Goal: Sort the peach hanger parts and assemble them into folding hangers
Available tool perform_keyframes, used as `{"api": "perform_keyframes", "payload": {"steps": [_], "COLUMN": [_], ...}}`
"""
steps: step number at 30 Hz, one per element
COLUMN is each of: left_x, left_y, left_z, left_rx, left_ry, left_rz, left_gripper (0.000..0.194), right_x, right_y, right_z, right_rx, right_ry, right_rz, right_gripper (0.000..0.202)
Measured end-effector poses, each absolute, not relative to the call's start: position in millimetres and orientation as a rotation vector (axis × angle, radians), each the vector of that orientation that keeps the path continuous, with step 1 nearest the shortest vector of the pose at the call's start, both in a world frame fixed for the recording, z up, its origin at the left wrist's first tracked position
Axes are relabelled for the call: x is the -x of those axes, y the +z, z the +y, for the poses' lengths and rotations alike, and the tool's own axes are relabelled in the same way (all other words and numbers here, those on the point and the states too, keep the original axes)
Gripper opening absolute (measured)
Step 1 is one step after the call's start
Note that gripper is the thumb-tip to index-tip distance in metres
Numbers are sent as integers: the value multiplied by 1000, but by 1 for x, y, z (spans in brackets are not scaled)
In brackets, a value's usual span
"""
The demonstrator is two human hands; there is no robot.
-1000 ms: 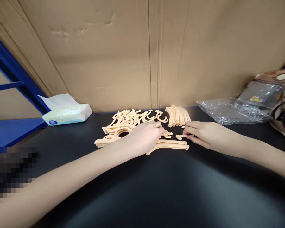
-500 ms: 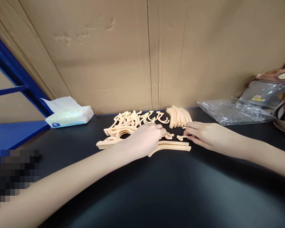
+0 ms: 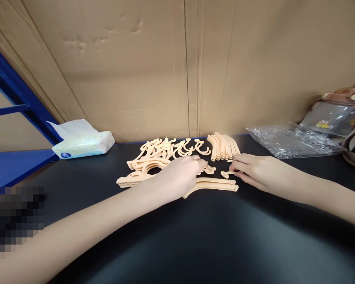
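My left hand [image 3: 183, 175] is closed, fingertips pinched on a small beige plastic hanger piece [image 3: 209, 169] that pokes out at the right. My right hand [image 3: 253, 169] grips the thin end of a beige plastic hook [image 3: 225, 174], its rounded end pointing left. Between and below the hands lie two curved hanger arms [image 3: 215, 186], partly covered by my left hand. Left of that hand is a stack of beige hanger parts [image 3: 131, 179]. Behind are a heap of loose hooks [image 3: 161, 149] and a neat row of curved arms [image 3: 223, 146].
A pack of tissues [image 3: 84, 146] sits at the back left, near a blue metal frame [image 3: 37, 118]. Toward the back right are a crumpled clear plastic bag [image 3: 292, 140] and a transparent bag with brown trim [image 3: 328, 114]. Cardboard [image 3: 130, 79] stands behind the black table [image 3: 225, 232].
The view has shifted slightly. Both hands stay nearly in place, and the hook in my right hand sits a touch lower.
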State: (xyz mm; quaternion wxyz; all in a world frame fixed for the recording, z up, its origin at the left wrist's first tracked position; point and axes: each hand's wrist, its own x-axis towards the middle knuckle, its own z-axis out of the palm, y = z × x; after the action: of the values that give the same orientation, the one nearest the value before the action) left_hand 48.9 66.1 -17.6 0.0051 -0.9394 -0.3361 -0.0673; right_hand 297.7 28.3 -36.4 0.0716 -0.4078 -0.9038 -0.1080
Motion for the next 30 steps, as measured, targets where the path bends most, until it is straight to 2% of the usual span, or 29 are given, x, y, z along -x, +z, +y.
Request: {"api": "perform_keyframes", "payload": {"steps": [7, 18, 30], "left_x": [-49, -50, -56], "left_y": [-4, -5, -3], "left_z": [61, 50, 31], "left_rx": [2938, 2901, 2835], "left_ry": [-219, -240, -209], "left_rz": [-1249, -844, -691], "left_gripper": [57, 29, 26], "right_x": [-297, -298, -295], "right_y": [-35, -38, -36], "right_z": [28, 30, 29], "right_rx": [1243, 1209, 1234], "right_ry": [-320, -339, -317], "right_rz": [-2725, -2714, -2722], "right_gripper": [27, 26, 25]}}
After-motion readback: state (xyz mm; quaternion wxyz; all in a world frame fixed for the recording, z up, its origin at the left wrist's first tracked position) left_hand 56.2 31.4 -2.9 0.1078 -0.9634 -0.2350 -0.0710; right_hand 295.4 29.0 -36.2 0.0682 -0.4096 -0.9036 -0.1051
